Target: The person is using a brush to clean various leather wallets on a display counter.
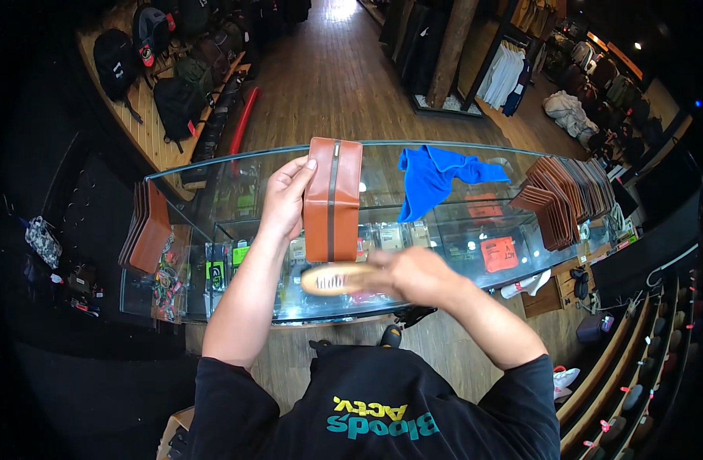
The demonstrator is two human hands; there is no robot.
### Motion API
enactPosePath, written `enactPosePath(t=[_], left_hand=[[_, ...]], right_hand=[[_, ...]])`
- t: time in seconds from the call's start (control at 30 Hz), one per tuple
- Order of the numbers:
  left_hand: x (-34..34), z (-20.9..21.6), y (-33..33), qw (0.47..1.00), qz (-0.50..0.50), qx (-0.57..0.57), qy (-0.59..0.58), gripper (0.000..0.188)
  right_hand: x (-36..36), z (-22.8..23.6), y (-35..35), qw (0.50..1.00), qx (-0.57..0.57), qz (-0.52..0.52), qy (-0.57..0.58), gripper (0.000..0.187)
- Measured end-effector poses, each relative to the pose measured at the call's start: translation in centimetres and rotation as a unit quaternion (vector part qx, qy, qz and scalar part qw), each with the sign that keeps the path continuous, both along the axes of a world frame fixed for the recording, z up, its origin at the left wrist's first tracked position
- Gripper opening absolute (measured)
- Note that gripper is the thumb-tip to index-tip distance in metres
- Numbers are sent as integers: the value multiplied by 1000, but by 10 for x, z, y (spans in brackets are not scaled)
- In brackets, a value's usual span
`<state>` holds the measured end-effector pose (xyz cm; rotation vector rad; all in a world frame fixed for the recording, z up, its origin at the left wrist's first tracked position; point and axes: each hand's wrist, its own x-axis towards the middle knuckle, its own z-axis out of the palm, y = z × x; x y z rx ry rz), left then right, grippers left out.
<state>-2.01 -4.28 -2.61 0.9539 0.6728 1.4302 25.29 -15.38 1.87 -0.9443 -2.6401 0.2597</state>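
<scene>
Brown wooden planks make up the floor, stretching away on the far side of a long glass tabletop, through which packets show below. At the near side is the person's black shirt, with yellow and teal print on it. A row of brown leather pieces leans at the right end of the tabletop, and a smaller brown stack stands at the left end. Between them, toward the far edge and right of the middle, a blue cloth lies crumpled. Left of that cloth is a long brown leather case, held up over the tabletop with a dark zip running lengthwise down its middle. The left hand has its grip pinching the case by the left edge, thumb on the face toward the person and the other fingers partly hidden. The right hand, blurred, has its grip closed around 1 end of a pale wooden brush. That brush sits just beside the case's near end; whether the 2 touch, I cannot tell.
</scene>
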Motion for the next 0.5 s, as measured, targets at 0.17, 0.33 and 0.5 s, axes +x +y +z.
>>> enactPosePath(t=[0.17,0.33,0.5], left_hand=[[7,11,1,999,-32,19,20,32],[8,10,-8,997,-74,21,6,34],[3,14,-8,996,-61,-52,29,40]], right_hand=[[15,0,34,958,-8,62,281,48],[15,13,77,906,141,-136,376,53],[19,-17,31,962,188,70,188,56]])
